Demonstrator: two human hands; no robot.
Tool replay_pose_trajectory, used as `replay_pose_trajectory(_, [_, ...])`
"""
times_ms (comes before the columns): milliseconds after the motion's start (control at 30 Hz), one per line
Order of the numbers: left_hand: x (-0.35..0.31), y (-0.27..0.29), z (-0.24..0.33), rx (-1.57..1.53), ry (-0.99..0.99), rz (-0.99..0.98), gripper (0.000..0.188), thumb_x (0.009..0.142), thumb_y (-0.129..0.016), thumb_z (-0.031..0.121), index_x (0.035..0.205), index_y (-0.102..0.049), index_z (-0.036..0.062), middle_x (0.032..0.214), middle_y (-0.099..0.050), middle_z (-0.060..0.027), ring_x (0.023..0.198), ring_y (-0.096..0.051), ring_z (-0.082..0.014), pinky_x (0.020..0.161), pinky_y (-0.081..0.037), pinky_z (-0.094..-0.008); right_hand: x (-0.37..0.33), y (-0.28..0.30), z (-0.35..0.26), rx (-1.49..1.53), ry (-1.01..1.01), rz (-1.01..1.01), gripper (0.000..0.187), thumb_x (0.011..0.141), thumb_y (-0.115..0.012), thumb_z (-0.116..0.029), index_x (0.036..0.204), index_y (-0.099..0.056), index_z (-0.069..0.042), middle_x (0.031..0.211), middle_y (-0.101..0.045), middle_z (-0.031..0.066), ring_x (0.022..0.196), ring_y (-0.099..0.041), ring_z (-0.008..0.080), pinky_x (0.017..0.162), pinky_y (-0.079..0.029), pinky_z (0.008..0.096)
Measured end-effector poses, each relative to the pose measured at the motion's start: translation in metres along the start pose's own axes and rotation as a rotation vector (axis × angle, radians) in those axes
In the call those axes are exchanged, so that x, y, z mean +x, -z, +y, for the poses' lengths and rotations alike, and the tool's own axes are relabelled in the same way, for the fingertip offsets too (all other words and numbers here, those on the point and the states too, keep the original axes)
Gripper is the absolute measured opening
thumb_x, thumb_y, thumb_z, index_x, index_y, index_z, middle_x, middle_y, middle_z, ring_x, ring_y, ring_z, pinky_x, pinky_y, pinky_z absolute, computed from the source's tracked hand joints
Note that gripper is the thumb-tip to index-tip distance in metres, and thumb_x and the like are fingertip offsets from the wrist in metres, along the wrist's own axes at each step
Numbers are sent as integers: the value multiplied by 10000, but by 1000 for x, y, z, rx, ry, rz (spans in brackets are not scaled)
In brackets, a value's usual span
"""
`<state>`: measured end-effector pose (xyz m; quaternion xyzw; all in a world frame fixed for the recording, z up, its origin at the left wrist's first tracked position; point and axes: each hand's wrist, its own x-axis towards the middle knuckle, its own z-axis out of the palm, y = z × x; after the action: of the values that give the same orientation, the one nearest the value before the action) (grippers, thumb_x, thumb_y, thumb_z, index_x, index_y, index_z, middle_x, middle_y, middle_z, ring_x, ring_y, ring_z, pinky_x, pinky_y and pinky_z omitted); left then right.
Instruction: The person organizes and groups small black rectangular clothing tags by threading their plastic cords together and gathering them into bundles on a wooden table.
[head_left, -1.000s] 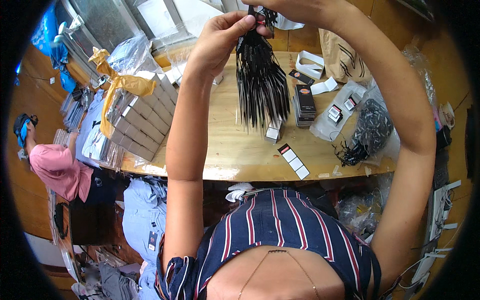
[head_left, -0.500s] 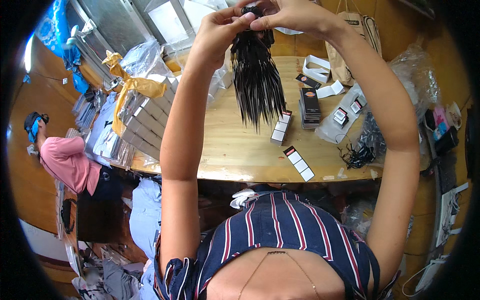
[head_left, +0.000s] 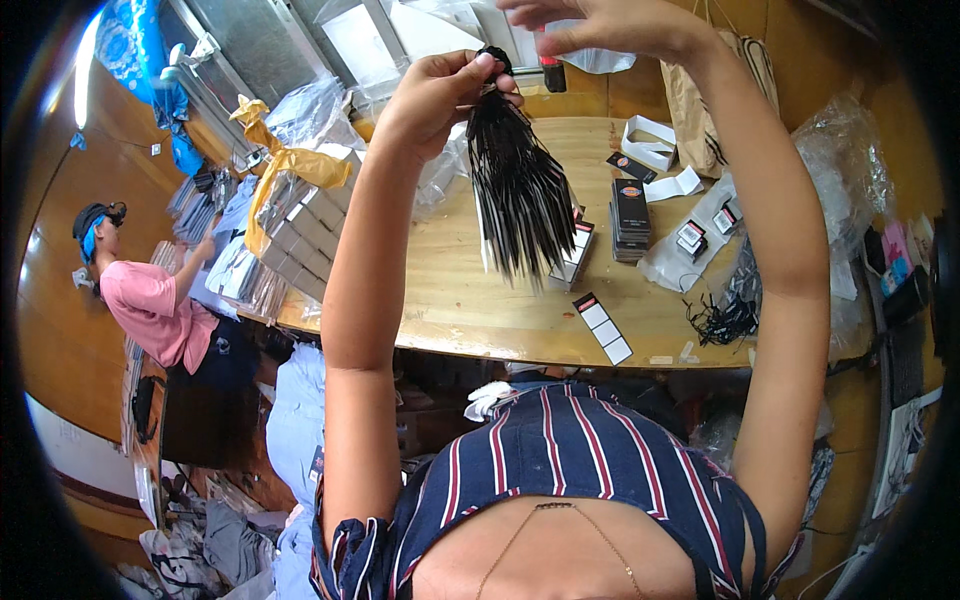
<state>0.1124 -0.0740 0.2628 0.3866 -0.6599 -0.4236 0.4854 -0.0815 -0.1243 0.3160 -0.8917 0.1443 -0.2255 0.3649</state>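
High over the table, my left hand is closed around the gathered top of a bundle of thin black cords. The strands fan out downward, and something pale shows along their left side. My right hand is apart from the bundle, near the top edge, fingers and thumb spread; the view cuts off part of it. Just under its thumb is a small dark-and-red object, and I cannot tell whether it touches the hand. Below the cord tips lie a stack of white-panelled labels and one loose label strip.
A stack of black tags stands beside an open white box and a clear bag with small tags. More black cords lie front right. Tied boxes stand left. A co-worker in pink is far left.
My right hand has let go of the bundle's top and moved up and right. My left hand keeps the bundle, now slightly lower. The co-worker's forearm has come up.
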Motion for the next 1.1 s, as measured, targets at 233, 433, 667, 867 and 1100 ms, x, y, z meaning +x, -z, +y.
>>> replay_pose_trajectory(233, [1, -20, 8, 190, -74, -9, 267, 776, -523, 211, 869, -536, -39, 739, -576, -78, 667, -572, -128, 657, -459, -236, 1, -14, 3, -167, 128, -88, 602, 658, -624, -211, 1140, -361, 37, 1046, -483, 143, 951, -460, 175, 810, -369, 263])
replay_pose_trajectory(433, [7, -31, 8, 260, -104, -7, 278, 774, -527, 231, 853, -550, -34, 682, -564, -46, 612, -553, -113, 629, -448, -224, -8, -12, 0, -454, 69, -47, 313, 657, -579, -109, 937, -528, 20, 802, -583, 118, 668, -529, 187, 600, -418, 282])
replay_pose_trajectory(667, [7, -29, -17, 51, -136, -124, 232, 808, -477, 223, 819, -538, -1, 650, -500, 8, 665, -492, -86, 657, -389, -211, -17, -8, -16, -1390, 301, 76, 116, 698, -479, -139, 673, -579, -85, 705, -575, 60, 738, -530, 175, 703, -361, 427])
replay_pose_trajectory(867, [10, -35, -27, -132, -229, -89, 207, 809, -478, 224, 785, -522, 24, 697, -515, -13, 682, -490, -92, 653, -388, -212, -4, 6, -22, -1940, 781, 206, 122, 669, -451, -194, 606, -546, -150, 640, -529, -36, 819, -490, 123, 816, -264, 422])
replay_pose_trajectory(1100, [5, -28, -21, -10, -304, -7, 166, 778, -521, 165, 872, -534, 28, 800, -549, -28, 775, -503, -94, 729, -387, -214, 10, 14, -28, -2016, 944, 348, 102, 692, -445, -192, 621, -512, -164, 638, -515, -43, 798, -490, 97, 839, -230, 408])
